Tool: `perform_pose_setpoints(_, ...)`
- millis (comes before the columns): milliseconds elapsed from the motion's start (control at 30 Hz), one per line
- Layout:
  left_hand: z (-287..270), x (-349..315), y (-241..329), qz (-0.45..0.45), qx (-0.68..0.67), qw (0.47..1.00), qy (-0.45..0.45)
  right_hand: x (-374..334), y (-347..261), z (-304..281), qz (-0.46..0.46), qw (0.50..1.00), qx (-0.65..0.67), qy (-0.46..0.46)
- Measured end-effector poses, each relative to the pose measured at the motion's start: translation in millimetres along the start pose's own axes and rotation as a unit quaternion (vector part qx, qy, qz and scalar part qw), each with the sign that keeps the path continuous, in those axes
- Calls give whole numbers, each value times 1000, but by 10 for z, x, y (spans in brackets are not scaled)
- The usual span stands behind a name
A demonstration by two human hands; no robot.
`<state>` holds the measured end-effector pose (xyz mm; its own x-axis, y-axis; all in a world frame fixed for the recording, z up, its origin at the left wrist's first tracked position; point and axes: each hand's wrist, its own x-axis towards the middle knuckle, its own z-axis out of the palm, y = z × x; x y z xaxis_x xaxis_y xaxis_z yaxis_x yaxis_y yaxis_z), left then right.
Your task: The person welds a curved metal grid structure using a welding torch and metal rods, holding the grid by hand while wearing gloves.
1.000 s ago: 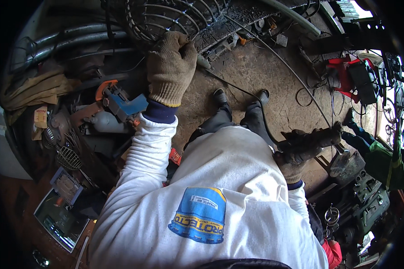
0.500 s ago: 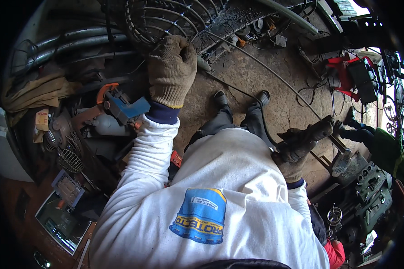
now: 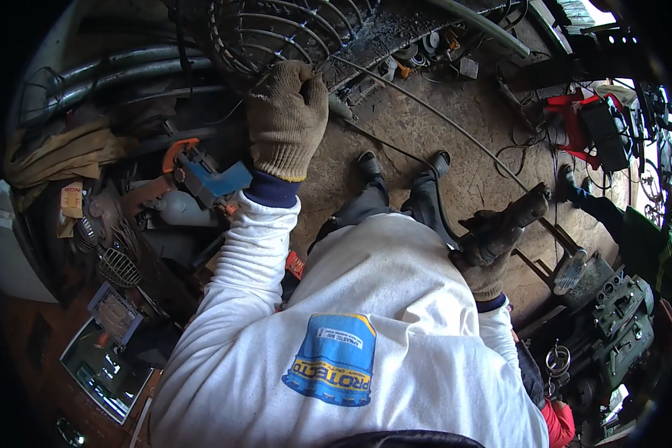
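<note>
My left hand (image 3: 287,119), in a tan knit glove, is closed in a fist at the near edge of a round cage of bent metal rods (image 3: 276,33). Its curled fingers hide whatever is inside them. A long thin metal rod (image 3: 433,108) slants from beside the cage down to my right hand (image 3: 493,243). That hand wears a dark, soiled glove, and its fingers are closed around the rod's near end. The rod's far end meets the cage's right side, where I cannot tell whether it is joined.
A dark cable (image 3: 388,145) crosses the floor by my feet. Tools and a blue-and-orange machine (image 3: 213,179) crowd the left. On the right are a red plastic chair (image 3: 571,131), a green metal machine (image 3: 612,317) and another person's legs (image 3: 601,209). Pipes (image 3: 127,60) lie at upper left.
The rod has shifted slightly left, and my right hand has moved a little with it. My left hand stays nearly still. The other person's feet at the right have moved.
</note>
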<state>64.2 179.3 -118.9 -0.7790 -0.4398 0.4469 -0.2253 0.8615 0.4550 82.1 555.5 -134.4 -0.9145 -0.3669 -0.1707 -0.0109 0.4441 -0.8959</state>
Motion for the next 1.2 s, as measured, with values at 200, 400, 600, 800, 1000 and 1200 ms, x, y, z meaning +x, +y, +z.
perform_pose_setpoints(200, 6, 0, 15, 4, 10, 1000, -2, 20, -63, 12, 6, 1000, -1, 8)
perform_pose_setpoints(400, 33, 3, 11, 2, 3, 1000, 8, 26, -21, 13, 3, 1000, 15, 12)
perform_pose_setpoints(600, 40, -5, 29, 9, 24, 1000, 10, 36, 0, 2, 15, 1000, 0, 3)
perform_pose_setpoints(800, 11, -38, -6, 30, 89, 996, -11, 13, 135, -54, -21, 999, 40, -28)
perform_pose_setpoints(1000, 58, -60, -15, -19, 35, 998, -39, -7, 274, 29, 46, 994, 102, 0)
perform_pose_setpoints(1200, 40, -74, -21, 126, 55, 990, 31, 43, 150, -26, 9, 986, 162, -45)
